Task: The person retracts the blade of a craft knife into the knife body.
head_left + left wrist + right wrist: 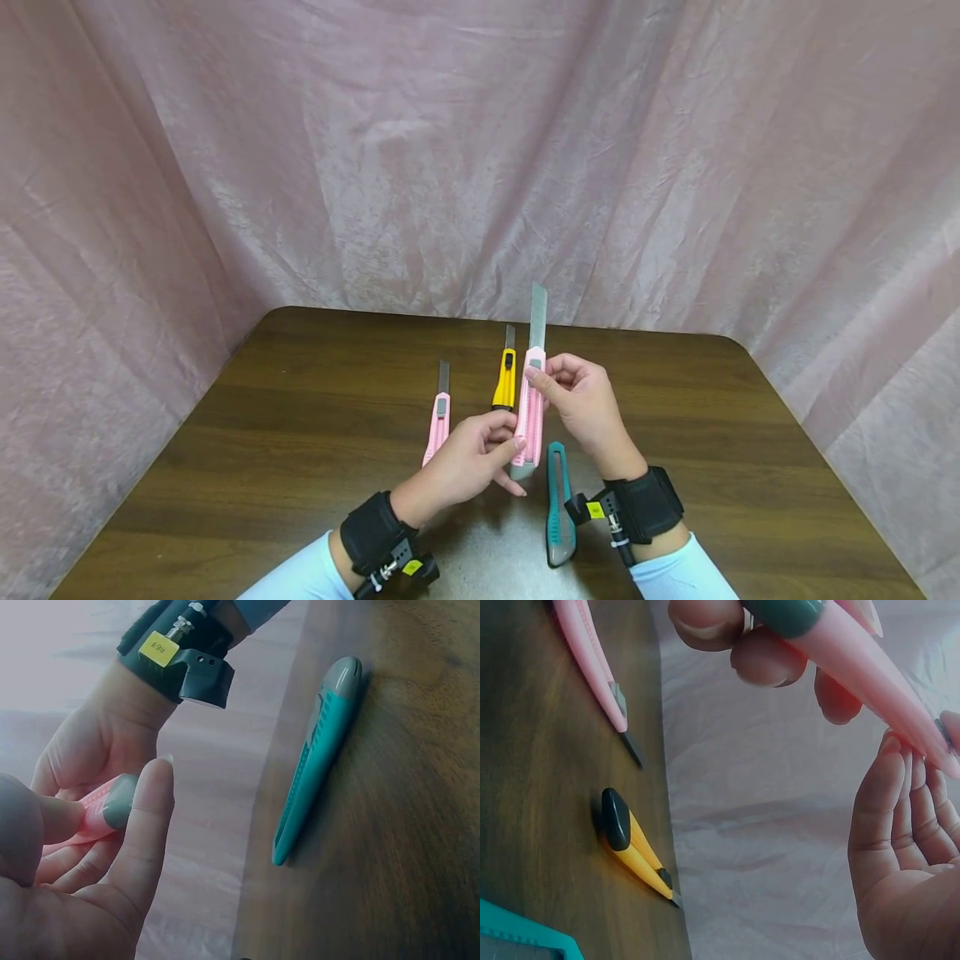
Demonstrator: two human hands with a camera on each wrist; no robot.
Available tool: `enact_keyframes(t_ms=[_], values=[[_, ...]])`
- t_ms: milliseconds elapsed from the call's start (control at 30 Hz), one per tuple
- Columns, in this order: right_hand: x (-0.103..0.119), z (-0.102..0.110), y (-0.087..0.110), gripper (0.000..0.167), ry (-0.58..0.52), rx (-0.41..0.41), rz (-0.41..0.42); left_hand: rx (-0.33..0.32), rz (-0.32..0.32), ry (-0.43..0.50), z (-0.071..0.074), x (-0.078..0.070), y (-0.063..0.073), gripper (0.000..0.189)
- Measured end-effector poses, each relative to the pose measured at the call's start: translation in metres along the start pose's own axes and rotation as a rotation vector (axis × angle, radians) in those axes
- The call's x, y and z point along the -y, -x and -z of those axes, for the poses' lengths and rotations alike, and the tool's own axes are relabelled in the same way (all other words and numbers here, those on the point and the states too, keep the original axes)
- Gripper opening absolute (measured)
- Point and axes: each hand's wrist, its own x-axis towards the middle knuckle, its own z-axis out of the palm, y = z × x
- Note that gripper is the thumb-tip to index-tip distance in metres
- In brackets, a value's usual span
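My left hand at six o'clock on head view, thumb and fingers pinching, forearm aimed at two, right hand at four, pinching too, forearm aimed at eleven

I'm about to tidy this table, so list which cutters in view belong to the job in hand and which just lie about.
In the job:
raised pink cutter, gripped by left fingers and right fingers

Apparently just lying about:
other pink cutter
yellow cutter
teal cutter

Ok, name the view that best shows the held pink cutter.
The head view: it shows the held pink cutter lengthwise, extended blade included. The left wrist view shows mainly its grey-tipped end; the right wrist view, its body close up, no blade.
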Motion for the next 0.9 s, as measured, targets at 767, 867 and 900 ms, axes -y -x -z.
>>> enact_keyframes(t_ms=[767,867,900], values=[[0.0028,-0.002,0.0023,0.03,-0.068,0.015,-0.016,0.004,-0.118,-0.1,-0.0025,0.0017,0.0038,0.023],[0.0042,-0.0023,0.002,0.032,-0.055,-0.008,-0.024,0.002,-0.122,-0.106,-0.0023,0.0017,0.0038,0.024],[0.0044,-0.0024,0.002,0.031,-0.051,-0.012,-0.022,0.002,-0.119,-0.108,-0.002,0.0017,0.0039,0.024]])
